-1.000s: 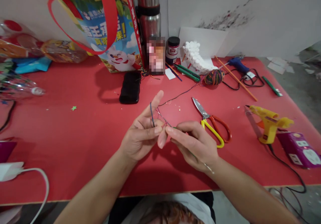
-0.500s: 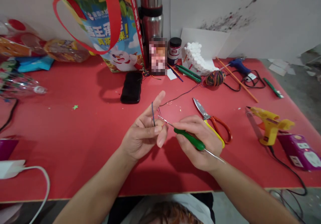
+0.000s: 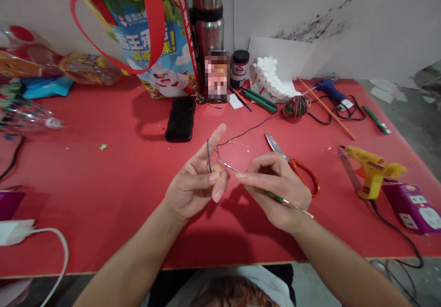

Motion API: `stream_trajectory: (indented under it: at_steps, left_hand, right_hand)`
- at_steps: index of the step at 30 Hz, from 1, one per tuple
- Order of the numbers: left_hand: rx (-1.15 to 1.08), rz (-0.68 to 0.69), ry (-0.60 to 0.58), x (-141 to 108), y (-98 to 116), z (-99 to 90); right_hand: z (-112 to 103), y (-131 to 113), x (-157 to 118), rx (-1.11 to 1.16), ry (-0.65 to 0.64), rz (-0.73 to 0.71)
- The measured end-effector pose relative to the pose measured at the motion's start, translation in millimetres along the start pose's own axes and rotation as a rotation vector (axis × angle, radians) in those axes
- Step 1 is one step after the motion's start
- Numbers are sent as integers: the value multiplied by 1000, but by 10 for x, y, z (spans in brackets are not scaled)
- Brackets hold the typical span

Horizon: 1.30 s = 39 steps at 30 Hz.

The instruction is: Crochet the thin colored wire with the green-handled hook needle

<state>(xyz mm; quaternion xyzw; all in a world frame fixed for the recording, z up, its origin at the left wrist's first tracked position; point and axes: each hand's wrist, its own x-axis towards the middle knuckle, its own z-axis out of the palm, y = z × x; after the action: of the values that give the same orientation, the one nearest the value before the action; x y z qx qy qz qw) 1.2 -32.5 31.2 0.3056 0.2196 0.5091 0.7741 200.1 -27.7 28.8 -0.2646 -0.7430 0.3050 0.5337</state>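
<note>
Dark yarn loops over the raised index finger of my left hand, whose thumb and other fingers pinch a small bit of yarn work, mostly hidden. My right hand grips a crochet hook like a pen; its green handle is largely covered by the fingers and its metal rear end sticks out toward the wrist. The hook's tip lies at the yarn by my left fingertips. From there a strand runs back across the table to a multicoloured yarn ball.
Scissors lie just beyond my right hand. A yellow glue gun and a purple box are at the right. Behind stand a black phone case, a propped phone, a steel flask and a gift bag.
My right hand has rolled and its fingers now cover most of the green handle. The hook's tip stays near the yarn; my left hand has barely moved.
</note>
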Motion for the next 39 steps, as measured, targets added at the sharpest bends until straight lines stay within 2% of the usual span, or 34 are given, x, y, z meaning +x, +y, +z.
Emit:
stream_trajectory:
  at_steps: [9,19,39]
  left_hand:
    - [19,12,11,0,15,-5]
    - [-14,-12,4,4,11,2]
    - [-52,-57,50,6,62,29]
  right_hand:
    - [16,-27,12,67,-5,-41]
    - [-15,-88,2,61,-15,66]
    - [-61,-62,20,41,-3,24]
